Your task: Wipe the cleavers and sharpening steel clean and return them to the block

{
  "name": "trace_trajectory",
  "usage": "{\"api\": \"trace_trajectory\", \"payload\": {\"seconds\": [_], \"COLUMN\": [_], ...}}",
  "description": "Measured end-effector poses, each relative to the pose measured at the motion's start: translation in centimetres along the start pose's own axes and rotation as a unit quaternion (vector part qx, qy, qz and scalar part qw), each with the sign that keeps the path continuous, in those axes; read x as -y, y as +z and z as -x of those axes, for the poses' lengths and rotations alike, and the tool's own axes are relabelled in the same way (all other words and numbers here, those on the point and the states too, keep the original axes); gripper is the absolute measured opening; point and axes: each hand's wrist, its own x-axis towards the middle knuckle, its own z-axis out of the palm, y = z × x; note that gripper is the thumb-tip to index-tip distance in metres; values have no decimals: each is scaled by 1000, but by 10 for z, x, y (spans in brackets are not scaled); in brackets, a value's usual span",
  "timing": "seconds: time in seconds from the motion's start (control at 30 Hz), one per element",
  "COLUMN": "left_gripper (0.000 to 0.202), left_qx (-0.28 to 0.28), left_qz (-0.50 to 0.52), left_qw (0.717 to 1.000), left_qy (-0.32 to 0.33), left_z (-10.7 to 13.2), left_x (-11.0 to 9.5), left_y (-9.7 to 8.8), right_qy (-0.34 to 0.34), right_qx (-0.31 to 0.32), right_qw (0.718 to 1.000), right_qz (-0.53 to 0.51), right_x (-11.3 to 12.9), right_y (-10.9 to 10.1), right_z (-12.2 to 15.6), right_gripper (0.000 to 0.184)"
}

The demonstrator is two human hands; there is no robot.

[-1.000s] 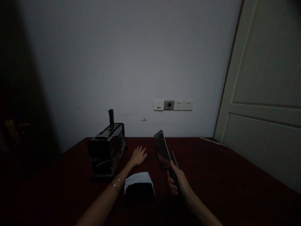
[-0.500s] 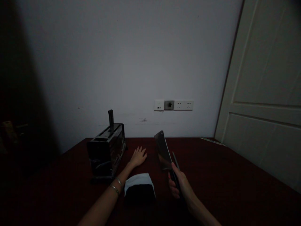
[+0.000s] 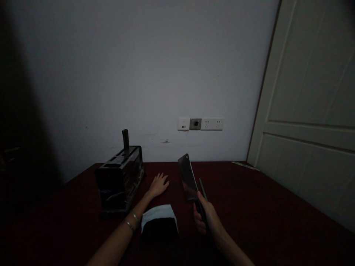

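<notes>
My right hand (image 3: 206, 216) is wrapped round the dark handle of a cleaver (image 3: 188, 177), whose broad blade points up and away with a small hole near its tip. Behind that hand a thin grey rod (image 3: 203, 188) lies partly hidden; I cannot make out what it is. Flat on the table, my left hand (image 3: 159, 184) rests with its fingers spread and nothing in it. To its left stands a black knife block (image 3: 119, 183) with one dark knife handle (image 3: 125, 138) sticking up from the top. A folded white and black cloth (image 3: 160, 223) sits between my forearms.
The dark red table (image 3: 249, 199) runs back to a pale wall (image 3: 138, 74). A row of sockets and switches (image 3: 200, 124) is set in the wall. A white panelled door (image 3: 305, 111) borders the right side, and a thin printed strip (image 3: 245, 165) lies at the table's back right edge.
The whole view has shifted slightly, so everything sits a little further left. Both hands and the cleaver keep almost the same places relative to the table.
</notes>
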Motion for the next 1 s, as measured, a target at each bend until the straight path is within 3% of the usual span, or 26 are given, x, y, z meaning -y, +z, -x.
{"api": "trace_trajectory", "payload": {"seconds": [0.4,0.57,0.67,0.77,0.9,0.97,1.0], "left_gripper": [52,47,47,43,42,41,40], "left_qx": [8,12,5,-10,-66,-91,-77], "left_qz": [42,91,125,147,148,130,122], "left_qw": [999,995,991,989,986,986,986], "left_qy": [-17,-49,-39,-5,29,53,78], "left_z": [3,-3,-6,1,40,68,82], "left_x": [-4,-14,-30,-51,-78,-89,-94], "left_y": [-7,-21,-49,-94,-155,-171,-175], "right_qy": [13,10,6,-3,6,5,4], "right_qx": [-2,4,3,6,-1,1,5], "right_qw": [1000,1000,1000,1000,1000,1000,1000], "right_qz": [-16,-22,-23,-24,-23,-24,-27], "right_x": [-1,1,2,3,4,4,5], "right_y": [-1,0,1,2,3,3,3], "right_z": [-2,0,3,6,7,8,7], "right_gripper": [52,51,52,52,51,50,50]}}
